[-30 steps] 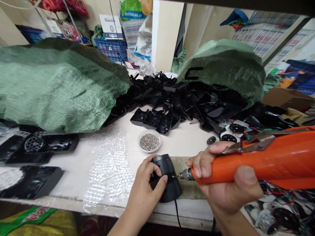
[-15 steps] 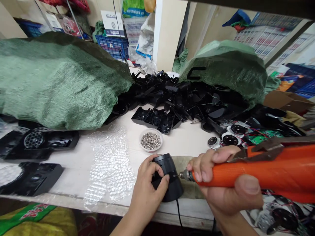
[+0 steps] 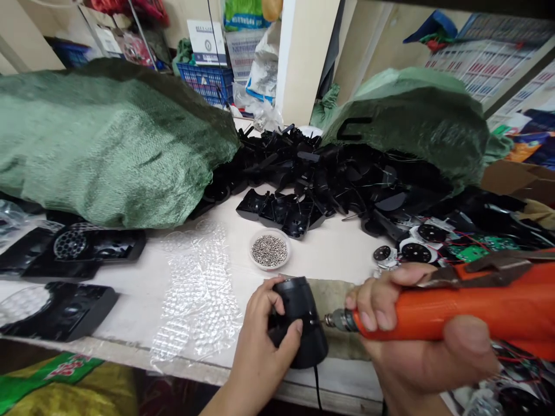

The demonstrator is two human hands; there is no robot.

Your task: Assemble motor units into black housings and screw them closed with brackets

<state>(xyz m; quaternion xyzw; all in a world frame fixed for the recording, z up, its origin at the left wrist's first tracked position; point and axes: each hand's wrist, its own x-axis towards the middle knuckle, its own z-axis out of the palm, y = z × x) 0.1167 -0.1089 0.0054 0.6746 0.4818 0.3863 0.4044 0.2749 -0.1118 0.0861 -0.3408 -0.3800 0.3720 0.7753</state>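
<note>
My left hand (image 3: 271,338) grips a black plastic housing (image 3: 306,323) from its left side, fingers wrapped around it and thumb across its face. A black cord (image 3: 317,387) hangs from the housing's lower end over the table edge. In my right hand (image 3: 403,318) is an orange electric screwdriver (image 3: 477,300), held level and pointing left. Its bit meets the side of the housing at a small shiny screw (image 3: 313,321). Just beyond the housing stands a round tub of small metal screws (image 3: 269,249).
Black plastic parts (image 3: 303,167) lie heaped across the back between two green woven sacks (image 3: 108,144). Clear lens sheets (image 3: 199,289) and black shells (image 3: 65,312) are on the left. Wired modules with green boards (image 3: 472,251) lie to the right. The table's front edge (image 3: 191,367) is close.
The housing, both hands and the screwdriver sit slightly lower and further right in view. The whole scene has also shifted a little to the right. Both grips are unchanged.
</note>
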